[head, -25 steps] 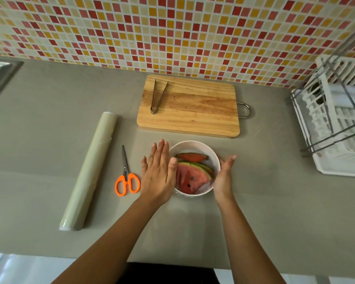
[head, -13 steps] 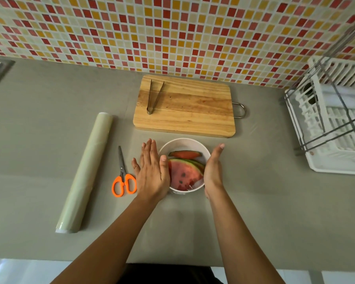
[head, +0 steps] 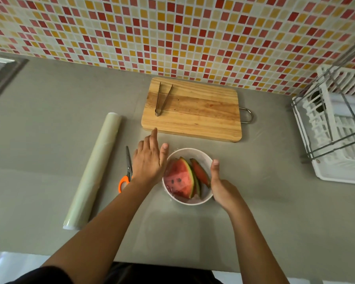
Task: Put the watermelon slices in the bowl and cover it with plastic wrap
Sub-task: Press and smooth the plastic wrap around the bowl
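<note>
The bowl sits on the tabletop just in front of the cutting board. At least 2 watermelon slices lean inside it, and a gleam of plastic wrap appears stretched across its mouth. The left grip is released, fingers straight and flat, its thumb touching the left rim. The right grip presses the right wall with a straight thumb, but its fingers are hidden, so I cannot tell whether they curl round the bowl.

The likely trouble is the film. Pressed unevenly from 2 sides, it may spring off the rim or bunch (thin wrap clings to skin as readily as to ceramic), lifting when a grip pulls away. A hard sideways push could also slide the bowl toward the scissors, or drive the upright slices through the film.
</note>
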